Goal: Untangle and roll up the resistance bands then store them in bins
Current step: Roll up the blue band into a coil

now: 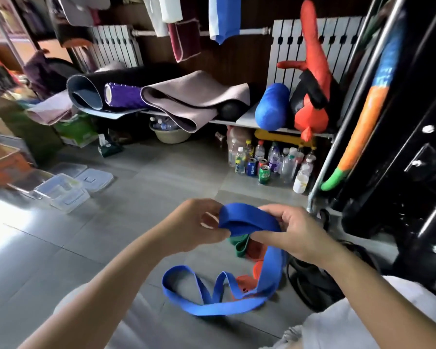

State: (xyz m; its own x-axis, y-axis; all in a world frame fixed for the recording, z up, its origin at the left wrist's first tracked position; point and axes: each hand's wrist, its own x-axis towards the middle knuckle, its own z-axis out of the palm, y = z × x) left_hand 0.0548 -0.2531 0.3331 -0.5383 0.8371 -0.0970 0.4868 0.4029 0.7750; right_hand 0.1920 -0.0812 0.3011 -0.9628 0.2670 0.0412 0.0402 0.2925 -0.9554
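While clear plastic bins (60,193) sit on the floor at the far left, the left hand (194,222) pinches the folded top of the blue resistance band (247,217) and the right hand (295,230) grips it just beside. Its long loop trails on the floor, near a green band (237,246) and an orange band (256,251)

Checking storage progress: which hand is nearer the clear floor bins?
Left. The left hand holds the blue band right of the clear bins; the right hand grips it farther right.
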